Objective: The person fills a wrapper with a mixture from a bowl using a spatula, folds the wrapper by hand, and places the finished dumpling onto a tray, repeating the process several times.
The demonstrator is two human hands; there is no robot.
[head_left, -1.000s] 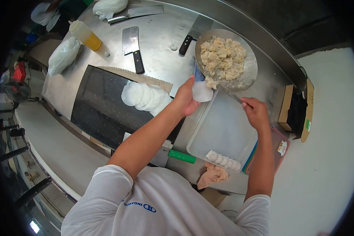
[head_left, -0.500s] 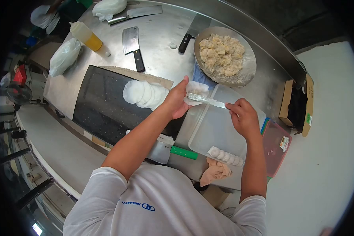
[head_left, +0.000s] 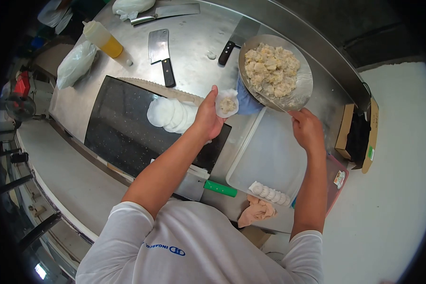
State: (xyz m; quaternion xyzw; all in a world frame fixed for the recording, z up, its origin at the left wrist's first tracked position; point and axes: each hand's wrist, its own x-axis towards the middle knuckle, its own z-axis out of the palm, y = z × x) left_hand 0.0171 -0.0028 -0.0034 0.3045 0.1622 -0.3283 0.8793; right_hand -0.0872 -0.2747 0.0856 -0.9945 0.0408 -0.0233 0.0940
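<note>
On the fingers of my left hand [head_left: 209,115] lies a round white wrapper [head_left: 226,103] with a small lump of filling in its middle. My right hand [head_left: 307,128] is closed round the end of a thin spatula, whose blade lies at the lower rim of the metal bowl [head_left: 302,98]. Chunky pale filling [head_left: 271,68] fills much of that bowl. Overlapping white wrappers [head_left: 171,114] rest on the black board [head_left: 120,123]. A row of folded dumplings [head_left: 270,193] sits at the near end of the translucent tray [head_left: 265,151].
Two cleavers [head_left: 159,47] [head_left: 177,10], a squeeze bottle [head_left: 102,39] and a plastic bag [head_left: 76,65] lie across the table. Another black-handled blade [head_left: 226,53] is beside the bowl. Nearby are a green-handled knife [head_left: 220,188], a peach cloth [head_left: 256,211] and a cardboard box [head_left: 371,137].
My right hand has moved right and up with the spatula, from the wrapper to the bowl's rim. The filling on the wrapper is now uncovered. My left hand has stayed nearly in place.
</note>
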